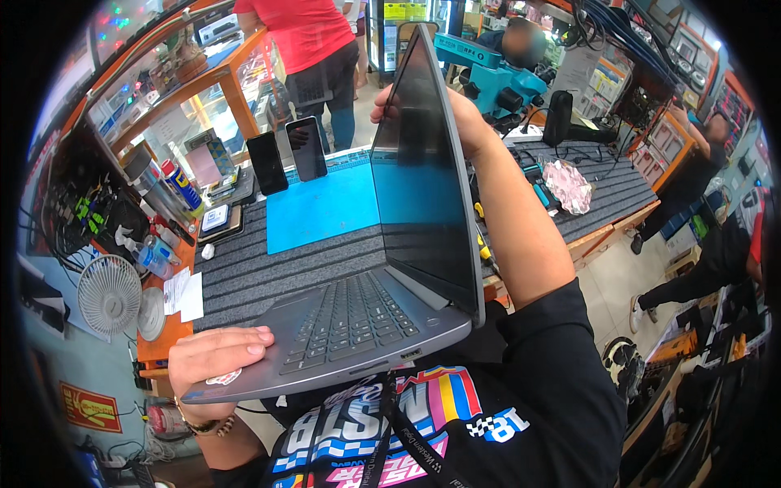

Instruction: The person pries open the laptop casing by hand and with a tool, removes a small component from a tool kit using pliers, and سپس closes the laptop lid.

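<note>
An open grey laptop [342, 342] is held sideways in front of my chest, its keyboard toward the left and its dark screen [421, 203] upright on the right. My left hand [213, 358] grips the left end of the palm rest, fingers on top near the touchpad. My right hand [465, 122] holds the upper part of the lid, with some fingertips showing past its far edge and the rest partly hidden behind it.
The grey bench mat [228, 293] carries a blue mat [317, 220], two phones [306, 146], cans [175, 179] and crumpled pink-silver material [567, 187]. A fan [110, 297] stands left, a teal microscope [500, 89] at back. Several people [297, 41] stand or sit around the bench.
</note>
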A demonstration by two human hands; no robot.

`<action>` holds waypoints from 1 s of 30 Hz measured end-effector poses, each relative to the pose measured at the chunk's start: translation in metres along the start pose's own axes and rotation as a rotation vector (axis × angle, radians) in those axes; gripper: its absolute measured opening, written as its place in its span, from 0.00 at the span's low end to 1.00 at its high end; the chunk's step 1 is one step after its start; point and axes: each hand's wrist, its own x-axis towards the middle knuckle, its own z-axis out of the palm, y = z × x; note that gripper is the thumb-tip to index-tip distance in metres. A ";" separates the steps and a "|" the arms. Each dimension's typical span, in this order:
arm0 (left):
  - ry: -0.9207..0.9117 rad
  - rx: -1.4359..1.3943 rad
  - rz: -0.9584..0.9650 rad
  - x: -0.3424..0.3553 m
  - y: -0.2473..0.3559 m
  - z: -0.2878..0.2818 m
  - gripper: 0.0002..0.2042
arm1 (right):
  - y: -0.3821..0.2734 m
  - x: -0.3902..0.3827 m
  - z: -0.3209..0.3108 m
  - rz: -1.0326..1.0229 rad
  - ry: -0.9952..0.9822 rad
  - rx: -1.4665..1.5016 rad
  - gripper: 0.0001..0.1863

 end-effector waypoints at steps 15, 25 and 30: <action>-0.081 0.149 -0.052 0.026 -0.013 -0.026 0.16 | 0.010 -0.067 0.055 -0.180 0.353 0.011 0.36; 0.252 -0.073 -0.276 0.007 -0.021 -0.007 0.29 | 0.022 -0.134 0.122 -0.283 0.414 0.108 0.28; 0.276 -0.097 -0.294 0.026 -0.009 0.002 0.26 | 0.024 -0.125 0.137 -0.289 0.519 -0.102 0.23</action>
